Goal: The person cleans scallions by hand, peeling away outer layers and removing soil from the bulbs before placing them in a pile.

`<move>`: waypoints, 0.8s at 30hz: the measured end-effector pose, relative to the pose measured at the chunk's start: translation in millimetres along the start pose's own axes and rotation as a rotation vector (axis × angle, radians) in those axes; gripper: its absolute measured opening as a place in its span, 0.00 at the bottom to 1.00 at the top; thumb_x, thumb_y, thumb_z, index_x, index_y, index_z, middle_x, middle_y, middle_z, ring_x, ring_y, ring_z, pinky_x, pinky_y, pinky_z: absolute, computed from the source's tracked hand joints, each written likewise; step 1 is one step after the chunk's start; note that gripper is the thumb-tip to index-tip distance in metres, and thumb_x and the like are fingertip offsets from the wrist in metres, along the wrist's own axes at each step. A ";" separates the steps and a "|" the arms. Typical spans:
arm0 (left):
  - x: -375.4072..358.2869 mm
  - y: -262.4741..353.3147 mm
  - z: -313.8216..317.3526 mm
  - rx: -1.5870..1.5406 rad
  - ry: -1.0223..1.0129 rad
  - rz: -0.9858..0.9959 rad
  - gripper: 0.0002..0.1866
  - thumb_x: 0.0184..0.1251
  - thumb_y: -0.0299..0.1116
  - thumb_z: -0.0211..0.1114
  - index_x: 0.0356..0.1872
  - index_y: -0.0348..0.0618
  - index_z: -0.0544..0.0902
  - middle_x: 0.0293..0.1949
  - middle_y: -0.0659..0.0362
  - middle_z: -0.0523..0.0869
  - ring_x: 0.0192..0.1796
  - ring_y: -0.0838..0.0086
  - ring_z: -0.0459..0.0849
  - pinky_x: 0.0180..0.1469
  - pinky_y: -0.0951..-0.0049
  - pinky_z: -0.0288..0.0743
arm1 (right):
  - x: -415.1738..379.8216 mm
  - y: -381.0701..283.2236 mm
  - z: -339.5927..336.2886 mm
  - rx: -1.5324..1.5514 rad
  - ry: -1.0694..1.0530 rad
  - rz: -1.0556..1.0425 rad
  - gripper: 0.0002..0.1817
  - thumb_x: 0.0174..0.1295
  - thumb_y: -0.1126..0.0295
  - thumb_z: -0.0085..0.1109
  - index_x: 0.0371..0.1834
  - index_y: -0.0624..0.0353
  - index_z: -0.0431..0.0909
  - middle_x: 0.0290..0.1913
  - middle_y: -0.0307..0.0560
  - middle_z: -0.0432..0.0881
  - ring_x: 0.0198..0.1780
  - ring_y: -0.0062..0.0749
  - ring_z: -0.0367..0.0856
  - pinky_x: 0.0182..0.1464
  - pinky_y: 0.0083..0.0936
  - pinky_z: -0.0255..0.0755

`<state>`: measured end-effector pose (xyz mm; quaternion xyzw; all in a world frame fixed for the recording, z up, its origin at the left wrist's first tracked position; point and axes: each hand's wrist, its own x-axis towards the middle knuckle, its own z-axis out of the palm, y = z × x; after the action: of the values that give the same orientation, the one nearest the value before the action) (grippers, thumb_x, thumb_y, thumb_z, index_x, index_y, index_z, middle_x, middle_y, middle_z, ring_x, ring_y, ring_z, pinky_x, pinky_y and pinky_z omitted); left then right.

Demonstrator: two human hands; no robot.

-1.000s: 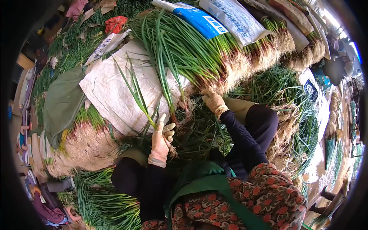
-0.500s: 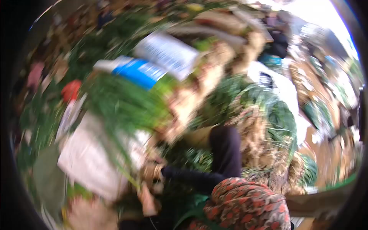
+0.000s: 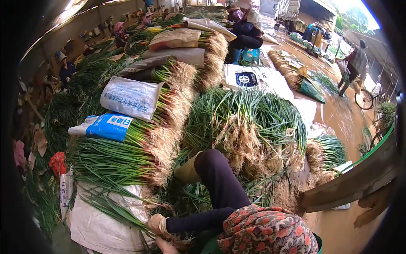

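A small bunch of green onions (image 3: 120, 210) lies slantwise over a white woven sack (image 3: 95, 220), its leaves pointing up and left. My right hand (image 3: 157, 224), in a pale glove with a dark sleeve, closes around the lower stalks. Just below it, at the bottom edge, my left hand (image 3: 166, 247) is partly cut off and pinches the same stalks. Pale roots (image 3: 182, 242) stick out to the right of both hands. Beyond the sack is a stacked row of green onions (image 3: 114, 163), roots facing right.
A blue-and-white bag (image 3: 110, 126) and a white printed sack (image 3: 131, 98) cover further bunches. My bent knee (image 3: 215, 163) is beside a big heap of green onions (image 3: 253, 122). A curved brown rim (image 3: 338, 192) stands at right. Several people work farther off; one person (image 3: 357, 63) stands near a bicycle (image 3: 364, 99).
The view has swung and is now sharp instead of blurred. My right hand has come down closer to my left, and the bunch now lies lower across the white sack.
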<state>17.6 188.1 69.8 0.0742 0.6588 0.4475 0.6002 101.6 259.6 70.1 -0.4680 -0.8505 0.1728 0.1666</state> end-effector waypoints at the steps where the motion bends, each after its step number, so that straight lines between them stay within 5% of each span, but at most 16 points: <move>1: -5.9 1.1 3.2 0.001 0.019 0.004 0.21 0.72 0.48 0.50 0.50 0.41 0.77 0.21 0.70 0.71 0.21 0.83 0.68 0.22 0.80 0.67 | 4.2 -8.5 0.2 -0.050 0.012 0.039 0.12 0.44 0.60 0.60 0.27 0.55 0.83 0.22 0.50 0.82 0.26 0.44 0.84 0.25 0.39 0.74; 5: -33.9 9.5 13.8 -0.022 0.084 0.045 0.21 0.72 0.48 0.49 0.50 0.41 0.77 0.18 0.71 0.68 0.18 0.83 0.65 0.19 0.81 0.65 | -1.7 9.3 18.8 0.308 -0.038 0.219 0.11 0.48 0.61 0.58 0.31 0.52 0.84 0.27 0.51 0.83 0.32 0.47 0.84 0.32 0.41 0.76; 6: -13.4 4.1 -5.4 -0.086 -0.084 0.011 0.21 0.72 0.48 0.48 0.51 0.42 0.77 0.16 0.72 0.65 0.16 0.84 0.62 0.17 0.81 0.62 | -1.3 24.6 27.5 0.334 0.053 0.485 0.10 0.49 0.64 0.58 0.32 0.52 0.84 0.29 0.53 0.83 0.31 0.48 0.83 0.31 0.42 0.74; 7: 6.8 -1.3 -24.8 -0.142 -0.249 -0.034 0.21 0.72 0.48 0.47 0.51 0.42 0.76 0.15 0.72 0.61 0.14 0.84 0.58 0.15 0.81 0.59 | -12.8 38.2 8.0 0.306 0.337 0.513 0.08 0.53 0.66 0.55 0.30 0.53 0.83 0.23 0.52 0.81 0.26 0.47 0.80 0.27 0.43 0.72; 8: 22.0 -8.6 -48.2 -0.209 -0.390 -0.067 0.21 0.73 0.48 0.47 0.52 0.43 0.76 0.13 0.73 0.57 0.12 0.85 0.54 0.13 0.82 0.55 | -28.5 58.8 5.8 0.270 0.301 0.548 0.09 0.55 0.65 0.55 0.34 0.54 0.81 0.28 0.53 0.80 0.30 0.47 0.80 0.32 0.42 0.72; 10: -4.4 -1.4 -45.5 -0.343 -0.462 -0.072 0.21 0.73 0.47 0.45 0.55 0.44 0.74 0.12 0.74 0.53 0.10 0.86 0.49 0.11 0.82 0.50 | -55.5 93.3 3.3 0.099 -0.260 0.399 0.14 0.58 0.62 0.54 0.42 0.57 0.78 0.36 0.55 0.80 0.38 0.46 0.80 0.41 0.40 0.72; 11: 1.7 -5.9 -50.6 -0.387 -0.665 -0.088 0.25 0.72 0.52 0.47 0.57 0.44 0.73 0.14 0.72 0.59 0.12 0.86 0.54 0.13 0.82 0.53 | -66.3 103.7 -1.9 0.002 -0.560 0.250 0.16 0.59 0.61 0.53 0.46 0.58 0.76 0.41 0.56 0.80 0.42 0.46 0.80 0.45 0.39 0.72; 13: -56.5 15.3 2.4 -0.336 -0.039 -0.088 0.30 0.66 0.58 0.53 0.58 0.44 0.72 0.29 0.65 0.77 0.22 0.81 0.69 0.25 0.82 0.65 | -69.1 99.4 -25.1 0.011 -0.846 0.145 0.22 0.62 0.58 0.52 0.54 0.60 0.73 0.49 0.58 0.79 0.50 0.45 0.80 0.54 0.37 0.72; 14: -81.9 34.4 3.6 -0.259 -0.202 -0.166 0.25 0.66 0.50 0.57 0.55 0.42 0.74 0.42 0.58 0.81 0.30 0.72 0.78 0.33 0.80 0.71 | -63.9 84.6 -33.9 0.085 -0.694 0.330 0.28 0.61 0.58 0.55 0.62 0.62 0.68 0.58 0.60 0.75 0.60 0.47 0.74 0.58 0.35 0.70; 15: -51.7 3.7 -25.2 -0.146 -0.241 -0.056 0.21 0.65 0.46 0.58 0.53 0.42 0.76 0.44 0.56 0.82 0.33 0.71 0.79 0.35 0.80 0.72 | -58.5 80.5 -19.7 0.283 -0.559 0.253 0.30 0.61 0.58 0.57 0.64 0.62 0.66 0.59 0.59 0.74 0.61 0.45 0.73 0.60 0.34 0.68; 18: -34.0 -26.7 -21.7 -0.210 -0.147 0.202 0.14 0.61 0.38 0.60 0.44 0.42 0.77 0.25 0.64 0.78 0.25 0.78 0.74 0.26 0.78 0.68 | -35.9 59.6 29.3 0.792 -0.340 0.124 0.34 0.61 0.56 0.61 0.67 0.63 0.62 0.63 0.55 0.71 0.64 0.39 0.70 0.63 0.31 0.65; 19: -23.6 -32.5 -41.4 -0.040 -0.146 0.236 0.14 0.64 0.36 0.56 0.46 0.41 0.78 0.20 0.67 0.75 0.20 0.79 0.71 0.21 0.78 0.65 | -32.1 51.2 48.2 0.987 -0.452 0.183 0.36 0.60 0.56 0.62 0.67 0.62 0.61 0.65 0.52 0.70 0.65 0.34 0.67 0.64 0.30 0.64; 22: -34.7 -28.9 -51.7 -0.043 -0.219 0.271 0.16 0.65 0.36 0.53 0.48 0.37 0.77 0.37 0.57 0.84 0.26 0.77 0.80 0.27 0.78 0.75 | -33.1 18.4 17.3 0.706 -0.657 0.097 0.28 0.64 0.53 0.56 0.63 0.56 0.69 0.56 0.55 0.78 0.57 0.42 0.76 0.57 0.32 0.70; 24: -41.4 -25.0 -42.5 -0.345 -0.264 0.106 0.17 0.68 0.38 0.51 0.50 0.37 0.76 0.36 0.50 0.85 0.22 0.74 0.81 0.21 0.76 0.75 | -36.5 17.8 19.8 0.547 -0.489 0.025 0.20 0.64 0.54 0.54 0.52 0.56 0.77 0.46 0.53 0.82 0.48 0.42 0.81 0.50 0.33 0.73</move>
<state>3.3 125.8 77.6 0.0631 0.4833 0.5708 0.6607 124.5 234.7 40.2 -0.3614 -0.7817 0.5026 0.0754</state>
